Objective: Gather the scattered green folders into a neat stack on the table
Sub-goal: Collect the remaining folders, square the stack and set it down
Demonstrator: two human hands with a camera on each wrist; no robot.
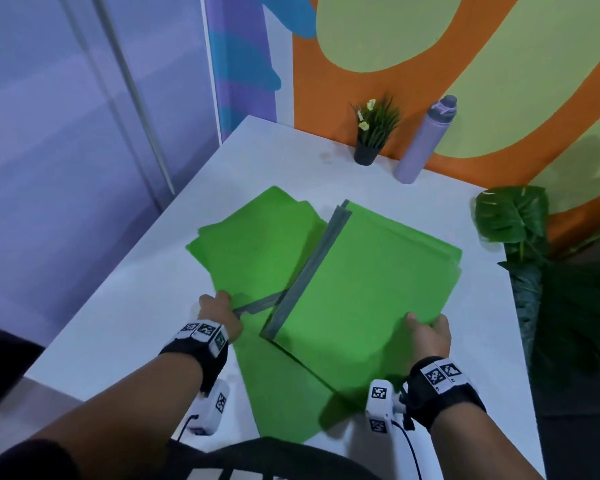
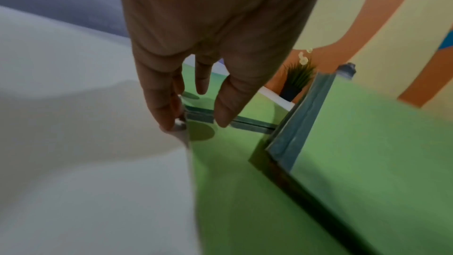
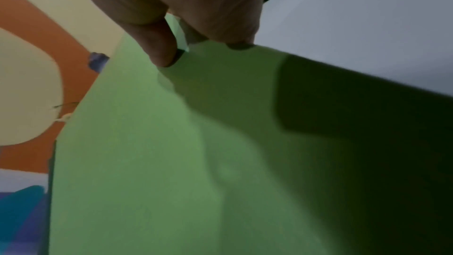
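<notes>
The top bundle of green folders lies raised and skewed over the flat folders, its grey spine running away from the person. The right hand pinches its near corner; the left hand pinches a lower folder's spine end, left of the bundle on the table.

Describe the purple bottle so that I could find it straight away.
Start at the white table and look to its far edge, against the orange and yellow wall. Two things stand there side by side: a small potted plant in a dark pot and, to its right, the purple bottle, taller, smooth, with a grey cap.
</notes>
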